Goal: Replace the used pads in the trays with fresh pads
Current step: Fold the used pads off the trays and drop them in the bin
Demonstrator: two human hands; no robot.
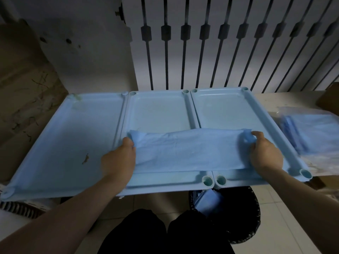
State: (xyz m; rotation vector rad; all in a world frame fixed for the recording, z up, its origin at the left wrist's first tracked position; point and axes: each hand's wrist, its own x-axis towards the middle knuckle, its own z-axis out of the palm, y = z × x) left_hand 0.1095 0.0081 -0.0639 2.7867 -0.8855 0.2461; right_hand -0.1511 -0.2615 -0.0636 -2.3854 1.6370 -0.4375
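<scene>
Three light blue trays stand side by side: the left tray, the middle tray and the right tray. A blue pad is stretched across the front halves of the middle and right trays. My left hand grips its left end. My right hand grips its bunched right end. The left tray has a brown stain on its floor.
A clear bag of folded blue pads lies on the table to the right. A black-lined bin with crumpled blue pads sits on the floor below the trays. A radiator grille stands behind. My legs are below.
</scene>
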